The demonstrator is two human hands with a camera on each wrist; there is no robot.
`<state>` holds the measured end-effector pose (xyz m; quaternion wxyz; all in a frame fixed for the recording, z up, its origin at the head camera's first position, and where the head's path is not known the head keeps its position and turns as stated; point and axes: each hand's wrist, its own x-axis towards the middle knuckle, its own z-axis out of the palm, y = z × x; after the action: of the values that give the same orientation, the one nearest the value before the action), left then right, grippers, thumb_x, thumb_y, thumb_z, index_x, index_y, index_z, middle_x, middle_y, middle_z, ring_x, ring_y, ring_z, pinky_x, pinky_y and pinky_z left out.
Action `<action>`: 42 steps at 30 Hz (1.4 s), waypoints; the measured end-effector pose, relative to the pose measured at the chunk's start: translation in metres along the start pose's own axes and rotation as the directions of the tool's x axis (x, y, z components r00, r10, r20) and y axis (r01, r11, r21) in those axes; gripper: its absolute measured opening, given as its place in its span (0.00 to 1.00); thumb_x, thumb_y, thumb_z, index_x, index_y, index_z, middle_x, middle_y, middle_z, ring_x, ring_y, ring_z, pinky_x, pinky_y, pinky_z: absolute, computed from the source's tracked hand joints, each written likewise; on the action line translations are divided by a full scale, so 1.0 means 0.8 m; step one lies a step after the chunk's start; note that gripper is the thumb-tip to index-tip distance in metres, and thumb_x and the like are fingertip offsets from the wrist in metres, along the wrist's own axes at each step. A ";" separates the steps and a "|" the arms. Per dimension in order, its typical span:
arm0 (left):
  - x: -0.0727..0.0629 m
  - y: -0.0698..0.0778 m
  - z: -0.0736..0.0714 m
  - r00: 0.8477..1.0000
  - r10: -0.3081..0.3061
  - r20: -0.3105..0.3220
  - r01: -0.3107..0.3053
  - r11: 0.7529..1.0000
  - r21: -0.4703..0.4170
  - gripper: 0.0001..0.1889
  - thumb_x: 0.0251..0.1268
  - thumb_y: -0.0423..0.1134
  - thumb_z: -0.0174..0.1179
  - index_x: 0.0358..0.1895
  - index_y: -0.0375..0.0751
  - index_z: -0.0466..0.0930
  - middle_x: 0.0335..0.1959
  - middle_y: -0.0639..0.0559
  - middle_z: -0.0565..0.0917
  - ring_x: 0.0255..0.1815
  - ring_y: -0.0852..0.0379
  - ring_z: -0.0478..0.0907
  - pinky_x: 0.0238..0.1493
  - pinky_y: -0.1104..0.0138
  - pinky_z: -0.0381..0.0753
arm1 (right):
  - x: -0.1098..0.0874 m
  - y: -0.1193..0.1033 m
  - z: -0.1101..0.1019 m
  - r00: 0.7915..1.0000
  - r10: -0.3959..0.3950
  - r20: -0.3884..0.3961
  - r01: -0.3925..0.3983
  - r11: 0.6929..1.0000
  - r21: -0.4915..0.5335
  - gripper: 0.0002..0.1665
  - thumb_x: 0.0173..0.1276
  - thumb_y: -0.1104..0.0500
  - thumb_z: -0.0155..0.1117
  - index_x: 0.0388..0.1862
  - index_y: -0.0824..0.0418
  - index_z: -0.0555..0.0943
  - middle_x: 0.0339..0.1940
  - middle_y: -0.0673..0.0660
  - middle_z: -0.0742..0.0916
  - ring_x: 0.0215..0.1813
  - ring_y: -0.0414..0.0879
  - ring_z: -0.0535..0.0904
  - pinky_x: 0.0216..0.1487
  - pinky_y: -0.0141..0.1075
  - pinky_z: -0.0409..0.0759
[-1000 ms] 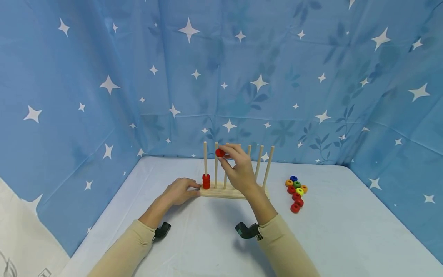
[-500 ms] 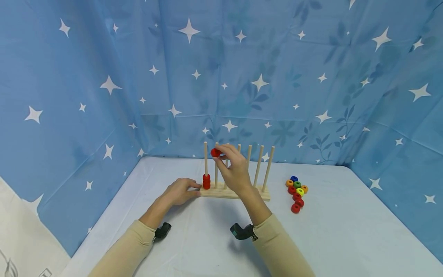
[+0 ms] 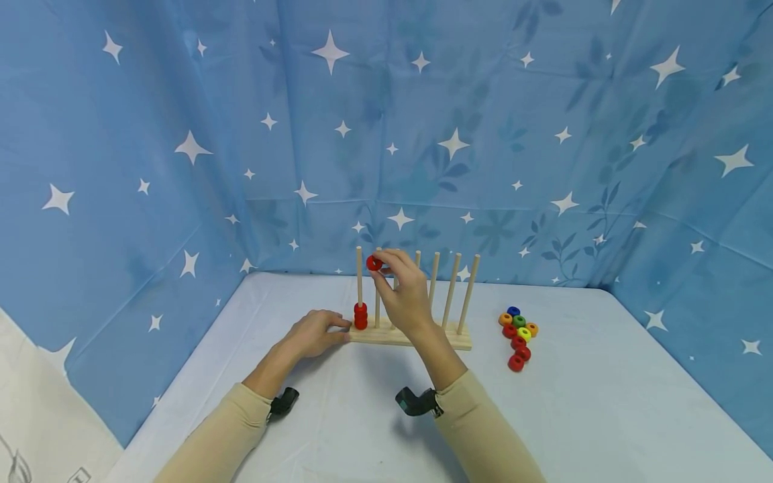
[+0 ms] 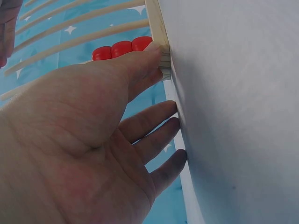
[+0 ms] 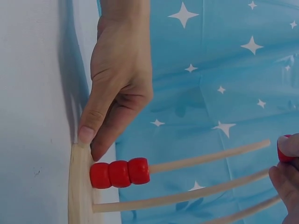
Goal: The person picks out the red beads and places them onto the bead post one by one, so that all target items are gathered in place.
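Observation:
My right hand (image 3: 406,292) pinches a red bead (image 3: 374,263) between thumb and fingertips, high up near the tops of the two leftmost pegs. The bead's hole shows in the head view. Below stands a wooden peg rack (image 3: 410,337) with a row of upright pegs. Three red beads (image 5: 119,174) are stacked at the bottom of its leftmost peg (image 5: 210,157). My left hand (image 3: 314,333) grips the left end of the rack's base, thumb in front and index finger behind. Its other fingers (image 4: 161,135) are spread, with their tips at the tablecloth.
Loose beads lie on the white table (image 3: 604,402) to the right of the rack: several red beads (image 3: 516,363), a yellow bead (image 3: 523,334), a green bead (image 3: 519,321), a blue bead (image 3: 513,311) and orange ones (image 3: 505,319). A blue starry curtain (image 3: 386,134) hangs behind.
My right hand has moved left with the red bead, toward the leftmost peg, and the bead has turned so its hole shows. The left hand has stayed put.

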<state>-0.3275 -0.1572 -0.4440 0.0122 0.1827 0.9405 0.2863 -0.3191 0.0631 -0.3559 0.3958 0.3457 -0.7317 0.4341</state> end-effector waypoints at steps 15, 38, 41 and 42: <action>-0.002 0.001 -0.002 1.000 0.001 -0.002 -0.001 1.000 0.013 0.18 0.72 0.47 0.67 0.60 0.48 0.88 0.66 0.43 0.83 0.72 0.39 0.75 0.70 0.42 0.73 | 0.009 -0.001 0.004 1.000 0.007 0.006 -0.008 0.998 0.062 0.16 0.69 0.71 0.71 0.55 0.72 0.85 0.50 0.62 0.87 0.50 0.53 0.87 0.51 0.39 0.88; -0.003 0.002 -0.001 1.000 -0.014 0.010 0.014 1.000 0.011 0.17 0.71 0.45 0.68 0.59 0.48 0.89 0.66 0.42 0.83 0.71 0.38 0.75 0.70 0.42 0.73 | 0.030 -0.009 0.013 0.997 0.072 0.020 -0.074 0.984 0.163 0.17 0.67 0.71 0.72 0.55 0.70 0.87 0.49 0.65 0.87 0.45 0.56 0.89 0.47 0.44 0.90; -0.003 0.003 -0.001 1.000 -0.020 0.010 0.020 1.000 0.001 0.17 0.71 0.46 0.68 0.59 0.48 0.89 0.66 0.43 0.83 0.72 0.39 0.75 0.71 0.43 0.73 | 0.032 -0.009 0.014 0.996 0.088 0.023 -0.090 0.983 0.160 0.16 0.68 0.70 0.72 0.55 0.70 0.87 0.50 0.65 0.87 0.46 0.56 0.89 0.47 0.44 0.90; -0.002 0.002 -0.001 1.000 -0.020 0.010 0.020 1.000 -0.003 0.17 0.71 0.46 0.68 0.59 0.48 0.89 0.66 0.43 0.83 0.72 0.40 0.75 0.71 0.43 0.73 | 0.032 -0.010 0.014 0.995 0.094 0.026 -0.097 0.983 0.156 0.16 0.68 0.70 0.72 0.55 0.69 0.87 0.50 0.64 0.87 0.47 0.56 0.89 0.47 0.44 0.89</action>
<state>-0.3252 -0.1568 -0.4427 0.0200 0.1744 0.9417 0.2869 -0.3273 0.0456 -0.3339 0.3390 0.3443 -0.7146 0.5059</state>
